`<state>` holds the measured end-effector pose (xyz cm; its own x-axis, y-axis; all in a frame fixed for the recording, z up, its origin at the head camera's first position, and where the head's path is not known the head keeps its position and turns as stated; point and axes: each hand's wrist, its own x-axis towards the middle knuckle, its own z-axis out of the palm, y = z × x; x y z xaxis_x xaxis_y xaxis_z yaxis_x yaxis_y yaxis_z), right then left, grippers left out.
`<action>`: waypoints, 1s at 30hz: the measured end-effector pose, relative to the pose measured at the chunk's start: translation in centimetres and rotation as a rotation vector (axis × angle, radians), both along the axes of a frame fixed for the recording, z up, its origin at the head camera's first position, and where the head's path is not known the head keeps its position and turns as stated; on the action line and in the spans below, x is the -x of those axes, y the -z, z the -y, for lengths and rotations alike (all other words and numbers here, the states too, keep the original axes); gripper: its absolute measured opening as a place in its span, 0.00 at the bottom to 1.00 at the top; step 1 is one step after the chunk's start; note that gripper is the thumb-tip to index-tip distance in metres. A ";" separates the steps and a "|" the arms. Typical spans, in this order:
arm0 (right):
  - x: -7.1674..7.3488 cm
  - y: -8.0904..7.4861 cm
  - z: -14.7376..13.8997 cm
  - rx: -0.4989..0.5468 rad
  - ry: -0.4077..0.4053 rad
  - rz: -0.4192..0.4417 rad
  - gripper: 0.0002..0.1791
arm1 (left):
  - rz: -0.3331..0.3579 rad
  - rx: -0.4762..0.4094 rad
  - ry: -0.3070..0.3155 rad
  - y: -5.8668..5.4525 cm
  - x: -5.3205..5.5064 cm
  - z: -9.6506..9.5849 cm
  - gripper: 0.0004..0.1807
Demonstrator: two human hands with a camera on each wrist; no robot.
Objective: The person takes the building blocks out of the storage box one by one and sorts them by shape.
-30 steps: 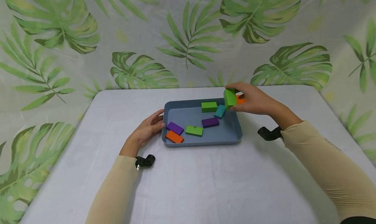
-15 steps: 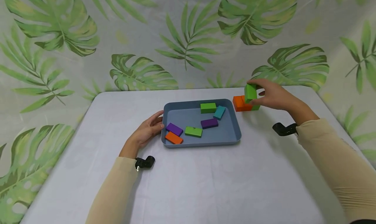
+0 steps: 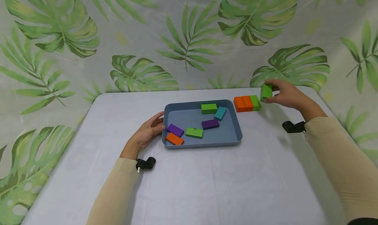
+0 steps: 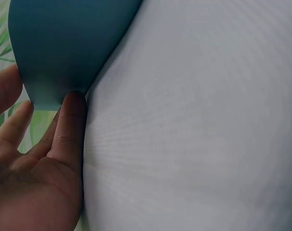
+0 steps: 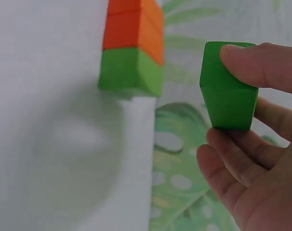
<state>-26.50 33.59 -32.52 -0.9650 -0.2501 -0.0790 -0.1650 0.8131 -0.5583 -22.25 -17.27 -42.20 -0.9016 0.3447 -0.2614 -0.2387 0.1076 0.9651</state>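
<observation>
My right hand pinches a green block between thumb and fingers. That block is raised just right of a row on the table: two orange blocks and a green block, side by side and touching. In the right wrist view, the held block is apart from the row's green end. My left hand touches the left side of a blue-grey tray; the left wrist view has its fairly straight fingers against the tray's outer wall.
Inside the tray lie a green block, a teal block, purple blocks, a notched green block and an orange block. A white cloth covers the table; a leaf-patterned cloth hangs behind.
Carrying the green block, my right hand has moved rightward from above the tray's back right corner, past the row, uncovering the orange and green blocks there. My left hand stays at the tray.
</observation>
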 end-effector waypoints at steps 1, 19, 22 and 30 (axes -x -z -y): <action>0.1 0.2 -0.3 -0.001 0.007 0.008 0.43 | 0.002 -0.003 -0.001 0.0 0.0 0.0 0.38; 1.1 3.5 -1.3 0.025 0.039 0.112 0.44 | 0.004 -0.014 0.000 -0.1 0.0 0.0 0.38; 1.3 3.9 -1.4 0.028 0.040 0.125 0.44 | 0.005 -0.010 -0.005 -0.1 0.0 0.0 0.38; 1.5 4.5 -2.1 0.055 0.052 0.152 0.44 | 0.004 -0.002 -0.002 -0.2 0.0 0.0 0.38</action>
